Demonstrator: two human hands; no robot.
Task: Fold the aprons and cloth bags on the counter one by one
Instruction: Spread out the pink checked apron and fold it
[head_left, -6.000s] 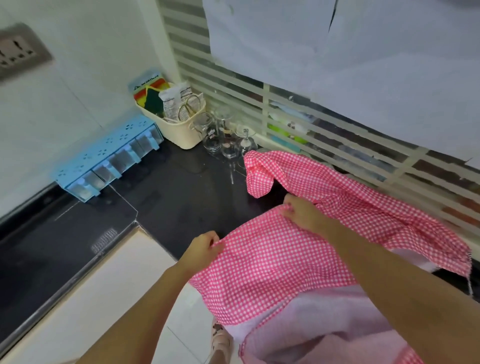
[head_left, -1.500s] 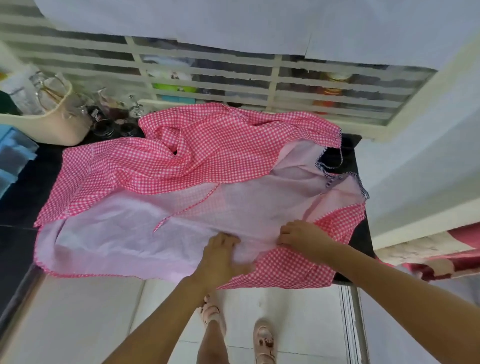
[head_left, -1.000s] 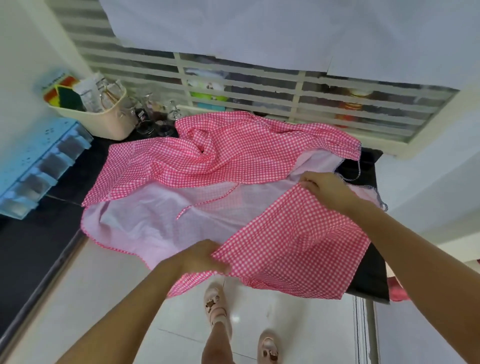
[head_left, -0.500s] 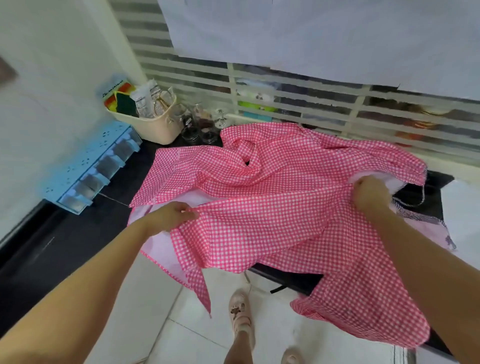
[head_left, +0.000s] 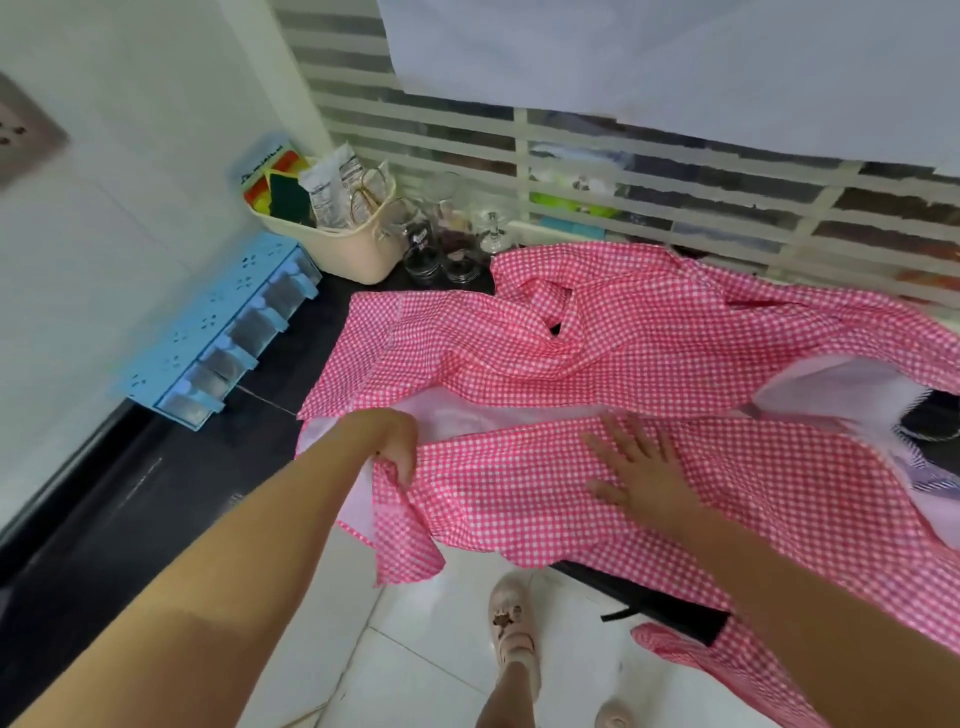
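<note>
Pink-and-white gingham cloth apron (head_left: 597, 338) spread on black counter (head_left: 171, 493), near edge overhanging. Left grip (head_left: 392, 447) clamped on folded flap's corner; right grip (head_left: 639, 467) flat, fingers straight, pressing flap. Best: hold corner taut, sweep palm outward, square edges.

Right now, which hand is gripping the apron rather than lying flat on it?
The left hand: its fingers curl round the edge of the pink checked apron. The right hand lies flat on it, fingers spread.
</note>
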